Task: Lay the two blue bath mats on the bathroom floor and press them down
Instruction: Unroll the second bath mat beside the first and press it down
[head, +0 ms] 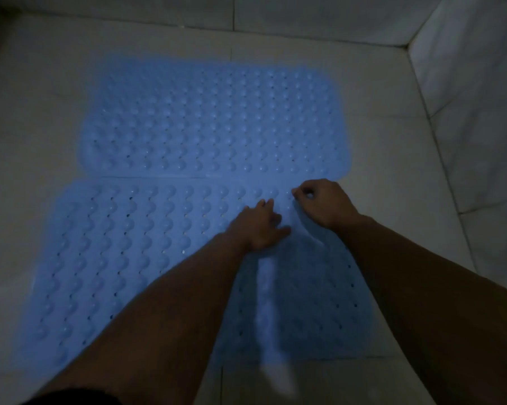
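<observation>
Two blue bubbled bath mats lie flat on the pale tiled floor, edge to edge. The far mat sits toward the back wall. The near mat is shifted a little to the left and runs under my arms. My left hand rests on the near mat close to the seam, fingers stretched forward and touching the surface. My right hand is just to its right on the same mat, fingers curled under so the knuckles and fingertips press down. Nothing is held in either hand.
Pale floor tiles surround the mats. A white tiled wall rises on the right and another runs along the back, meeting in a corner at the upper right. The room is dim.
</observation>
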Demonstrator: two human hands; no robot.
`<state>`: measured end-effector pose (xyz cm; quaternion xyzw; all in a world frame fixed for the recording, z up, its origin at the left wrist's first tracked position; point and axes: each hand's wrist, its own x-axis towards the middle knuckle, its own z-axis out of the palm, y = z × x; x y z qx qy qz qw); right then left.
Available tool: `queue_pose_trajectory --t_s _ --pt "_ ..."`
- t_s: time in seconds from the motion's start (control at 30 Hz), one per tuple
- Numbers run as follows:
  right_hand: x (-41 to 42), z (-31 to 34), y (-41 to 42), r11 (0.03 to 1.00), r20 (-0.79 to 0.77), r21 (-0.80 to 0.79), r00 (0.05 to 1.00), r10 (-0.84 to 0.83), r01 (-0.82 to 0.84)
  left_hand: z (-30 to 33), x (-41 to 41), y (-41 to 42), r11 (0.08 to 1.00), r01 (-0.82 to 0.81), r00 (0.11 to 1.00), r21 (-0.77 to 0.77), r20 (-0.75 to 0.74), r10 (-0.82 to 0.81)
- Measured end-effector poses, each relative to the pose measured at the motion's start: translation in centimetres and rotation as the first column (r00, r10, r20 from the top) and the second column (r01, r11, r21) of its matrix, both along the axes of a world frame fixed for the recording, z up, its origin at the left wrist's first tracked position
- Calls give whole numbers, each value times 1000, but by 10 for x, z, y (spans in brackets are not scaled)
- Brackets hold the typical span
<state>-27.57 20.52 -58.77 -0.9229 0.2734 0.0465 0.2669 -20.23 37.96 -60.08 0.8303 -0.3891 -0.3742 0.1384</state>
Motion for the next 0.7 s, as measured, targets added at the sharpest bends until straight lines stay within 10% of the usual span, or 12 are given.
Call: queue_pose_trajectory --t_s 0.23,0.7 --pt "30 13 84 1000 -14 -5 1000 17 -18 15 50 65 970 -208 878 -124 412 242" --pt "0 -78 192 910 -29 -373 983 182 -179 -37 52 129 966 -161 771 -202 585 251"
